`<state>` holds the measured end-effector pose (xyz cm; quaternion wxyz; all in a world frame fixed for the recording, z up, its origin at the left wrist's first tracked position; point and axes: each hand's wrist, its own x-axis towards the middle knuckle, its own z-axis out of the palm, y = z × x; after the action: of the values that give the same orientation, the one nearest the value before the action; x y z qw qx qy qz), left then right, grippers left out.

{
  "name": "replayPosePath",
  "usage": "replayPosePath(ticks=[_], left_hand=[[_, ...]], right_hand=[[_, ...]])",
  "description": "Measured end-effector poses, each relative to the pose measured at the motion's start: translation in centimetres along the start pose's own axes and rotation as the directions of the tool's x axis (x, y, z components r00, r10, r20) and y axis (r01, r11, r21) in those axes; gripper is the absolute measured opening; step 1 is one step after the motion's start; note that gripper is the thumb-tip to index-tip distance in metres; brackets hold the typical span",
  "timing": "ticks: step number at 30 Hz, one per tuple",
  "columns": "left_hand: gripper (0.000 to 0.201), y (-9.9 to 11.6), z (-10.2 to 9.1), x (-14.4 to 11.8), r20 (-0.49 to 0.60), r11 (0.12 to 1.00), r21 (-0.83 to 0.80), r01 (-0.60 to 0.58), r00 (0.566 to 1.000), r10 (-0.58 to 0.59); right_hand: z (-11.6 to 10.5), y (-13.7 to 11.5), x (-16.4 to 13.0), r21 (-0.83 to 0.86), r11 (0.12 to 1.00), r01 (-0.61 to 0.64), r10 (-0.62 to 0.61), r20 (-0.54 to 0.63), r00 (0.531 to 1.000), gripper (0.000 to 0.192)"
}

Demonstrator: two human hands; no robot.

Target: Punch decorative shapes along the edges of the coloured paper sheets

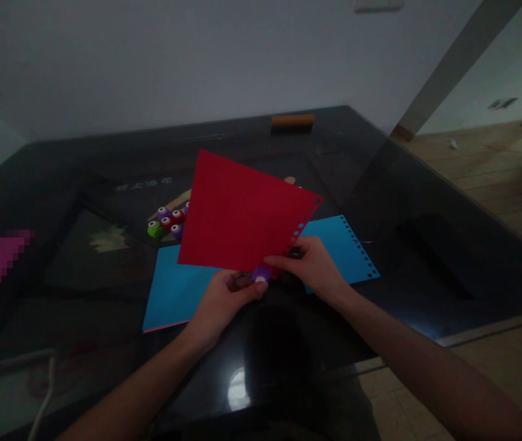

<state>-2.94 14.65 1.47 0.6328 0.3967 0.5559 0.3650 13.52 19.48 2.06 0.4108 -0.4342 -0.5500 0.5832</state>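
So I've got the red sheet of paper (pixel 238 214) held up off the table, tilted so its far corner points up toward the wall. My left hand (pixel 224 300) is under the near edge of it, fingers curled in around a small purple punch (pixel 260 274) with a white top, thumb lying along the side of the punch. The punch sits right at the sheet's lower corner, at the near end of the row of little punched holes (pixel 304 222) that runs along the right edge. Whether the punch is clamped over the paper edge or just pressed against it, I can't tell, it's dark in here.

My right hand (pixel 311 266) is on that same holed edge just beside the punch, thumb and fingers pinching the paper, the rest of the fingers tucked behind the sheet where I can't see them.

Under the red sheet, flat on the dark glossy table (pixel 426 245), lies a blue sheet (pixel 173 294) that has its own row of holes along its right edge. A thin pink edge peeks out under the blue one at its near left corner.

Behind the paper, toward the left, there's a little cluster of more punches (pixel 166 222), green, red and purple ones, touching each other. At the far edge of the table sits an orange-brown bar (pixel 293 120). Wooden floor (pixel 495 165) off to the right.
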Motion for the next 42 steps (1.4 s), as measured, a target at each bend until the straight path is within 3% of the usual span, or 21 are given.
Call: replayPosePath(ticks=[8,16,24,42], left_hand=[[0.026,-0.09,0.04,-0.17,0.014,0.998,-0.057,-0.010,1.000,0.011],[0.022,0.23,0.18,-0.28,0.000,0.996,-0.082,-0.024,1.000,0.024],[0.022,0.28,0.22,-0.25,0.019,0.990,-0.139,-0.028,0.999,0.031],[0.022,-0.19,0.17,-0.08,0.045,0.985,-0.165,-0.057,0.997,0.065]], right_hand=[[0.05,0.62,0.11,-0.003,1.000,0.001,-0.001,0.012,1.000,0.021],[0.20,0.55,-0.06,-0.175,0.984,0.036,-0.039,-0.016,0.999,0.024],[0.51,0.72,-0.05,-0.061,0.998,0.020,-0.021,-0.007,1.000,0.023],[0.91,0.85,-0.02,-0.080,0.995,0.061,-0.061,-0.007,0.998,0.024]])
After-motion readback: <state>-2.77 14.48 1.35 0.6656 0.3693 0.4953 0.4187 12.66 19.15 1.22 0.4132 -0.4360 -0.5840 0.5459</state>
